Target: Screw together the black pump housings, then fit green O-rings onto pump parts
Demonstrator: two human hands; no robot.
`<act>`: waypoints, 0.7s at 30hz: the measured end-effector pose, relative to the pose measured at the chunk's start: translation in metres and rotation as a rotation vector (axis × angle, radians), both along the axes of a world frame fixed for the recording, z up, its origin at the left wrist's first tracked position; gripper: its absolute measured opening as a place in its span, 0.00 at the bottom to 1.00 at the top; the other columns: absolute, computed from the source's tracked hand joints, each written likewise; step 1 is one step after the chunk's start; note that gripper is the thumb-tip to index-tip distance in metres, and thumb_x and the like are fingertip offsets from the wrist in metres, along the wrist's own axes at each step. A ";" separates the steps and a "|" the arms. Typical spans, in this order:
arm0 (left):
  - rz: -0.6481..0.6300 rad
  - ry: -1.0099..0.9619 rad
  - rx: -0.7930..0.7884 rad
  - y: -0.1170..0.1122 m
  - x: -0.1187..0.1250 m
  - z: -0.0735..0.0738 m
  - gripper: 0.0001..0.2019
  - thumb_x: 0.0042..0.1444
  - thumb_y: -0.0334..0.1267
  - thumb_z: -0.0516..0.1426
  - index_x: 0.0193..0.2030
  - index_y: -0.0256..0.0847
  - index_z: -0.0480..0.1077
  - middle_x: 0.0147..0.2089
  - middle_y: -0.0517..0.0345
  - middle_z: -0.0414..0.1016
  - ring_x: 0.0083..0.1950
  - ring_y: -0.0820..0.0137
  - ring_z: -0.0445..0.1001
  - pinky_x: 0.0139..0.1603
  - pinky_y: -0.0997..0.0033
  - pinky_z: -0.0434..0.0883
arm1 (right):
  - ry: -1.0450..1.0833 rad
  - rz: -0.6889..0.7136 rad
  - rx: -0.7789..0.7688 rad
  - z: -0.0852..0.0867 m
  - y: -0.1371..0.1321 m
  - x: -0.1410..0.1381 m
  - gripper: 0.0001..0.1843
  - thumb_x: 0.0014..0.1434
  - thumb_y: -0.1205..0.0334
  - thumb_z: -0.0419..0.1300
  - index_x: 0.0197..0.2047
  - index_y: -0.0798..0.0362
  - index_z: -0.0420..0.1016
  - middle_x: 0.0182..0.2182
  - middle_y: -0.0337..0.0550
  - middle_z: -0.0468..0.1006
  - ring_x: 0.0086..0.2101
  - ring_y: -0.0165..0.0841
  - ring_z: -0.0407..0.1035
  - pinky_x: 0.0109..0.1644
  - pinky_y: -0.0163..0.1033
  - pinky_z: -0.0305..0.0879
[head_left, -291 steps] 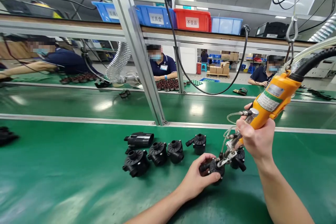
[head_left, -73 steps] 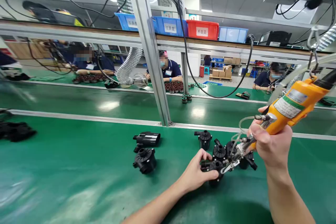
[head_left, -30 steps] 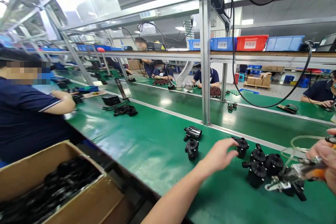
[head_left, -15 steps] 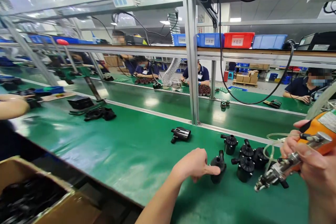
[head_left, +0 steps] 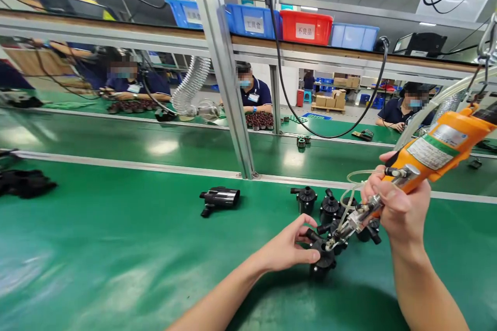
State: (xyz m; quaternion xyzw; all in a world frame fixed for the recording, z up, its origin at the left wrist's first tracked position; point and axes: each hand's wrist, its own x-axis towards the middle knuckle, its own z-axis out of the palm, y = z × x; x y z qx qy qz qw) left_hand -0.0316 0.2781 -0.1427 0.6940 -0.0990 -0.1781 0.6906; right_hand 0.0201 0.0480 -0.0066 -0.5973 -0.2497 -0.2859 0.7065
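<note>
My left hand (head_left: 291, 248) is closed around the side of a black plastic pump housing (head_left: 323, 265) that stands on the green bench. Its thumb lies at the near top edge and the fingers curl behind. My right hand (head_left: 399, 207) grips an orange electric screwdriver (head_left: 438, 142) with a metal nozzle and thin clear tubes. The tool slants down to the left, and its tip (head_left: 330, 244) is at the top of the held housing; whether it touches a screw is too small to tell. Similar black housings (head_left: 306, 199) stand just behind, partly hidden by the tool.
A single black housing (head_left: 221, 197) lies on its side to the left. Behind it rises a metal post (head_left: 229, 88). A shelf carries blue bins (head_left: 252, 21) and a red bin (head_left: 306, 27). A black cable (head_left: 287, 103) hangs in a loop. Several co-workers sit across the bench.
My view has turned right. The screwdriver has come left and down, its tip now at the housing. My left hand has shifted from pressing its thumb on the housing to curling around it.
</note>
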 end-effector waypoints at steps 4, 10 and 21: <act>-0.010 0.029 -0.047 -0.002 0.001 -0.001 0.34 0.48 0.46 0.76 0.53 0.45 0.60 0.45 0.60 0.76 0.39 0.73 0.74 0.42 0.71 0.72 | 0.014 0.073 0.059 0.000 0.005 0.002 0.26 0.52 0.54 0.72 0.52 0.49 0.70 0.28 0.33 0.68 0.22 0.29 0.63 0.25 0.35 0.67; 0.000 0.079 -0.090 -0.005 0.002 -0.003 0.35 0.46 0.46 0.77 0.50 0.45 0.59 0.40 0.61 0.76 0.37 0.71 0.74 0.40 0.70 0.72 | 0.080 0.154 0.106 0.007 0.018 -0.001 0.26 0.48 0.58 0.73 0.48 0.50 0.71 0.26 0.32 0.68 0.20 0.27 0.61 0.23 0.34 0.66; 0.045 -0.038 0.024 -0.002 0.005 -0.007 0.36 0.43 0.51 0.78 0.51 0.42 0.64 0.42 0.59 0.75 0.48 0.62 0.73 0.51 0.61 0.70 | 0.117 0.234 -0.042 0.005 0.047 -0.008 0.19 0.45 0.59 0.71 0.29 0.49 0.62 0.20 0.29 0.62 0.19 0.24 0.55 0.19 0.30 0.57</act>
